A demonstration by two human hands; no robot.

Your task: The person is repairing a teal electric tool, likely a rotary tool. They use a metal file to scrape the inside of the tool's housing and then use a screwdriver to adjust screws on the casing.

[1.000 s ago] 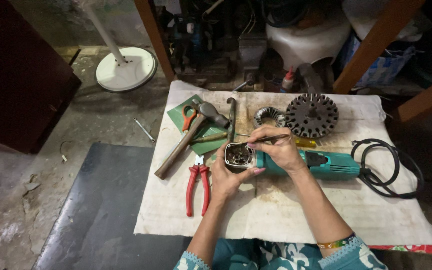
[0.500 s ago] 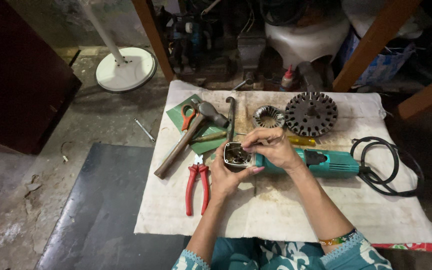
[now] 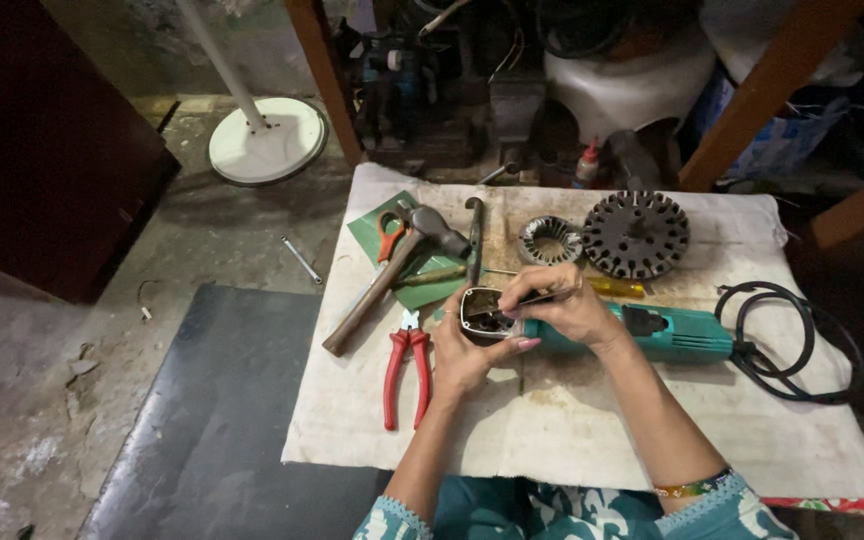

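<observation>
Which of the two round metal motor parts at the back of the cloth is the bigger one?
The dark slotted disc on the right; the smaller grey ring lies just left of it, apart.

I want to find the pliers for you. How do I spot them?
Look at the pale cloth spread on the floor. The pliers lie near its left edge, just left of the left hand and below the hammer. They are the only tool there with two long red handles.
</observation>
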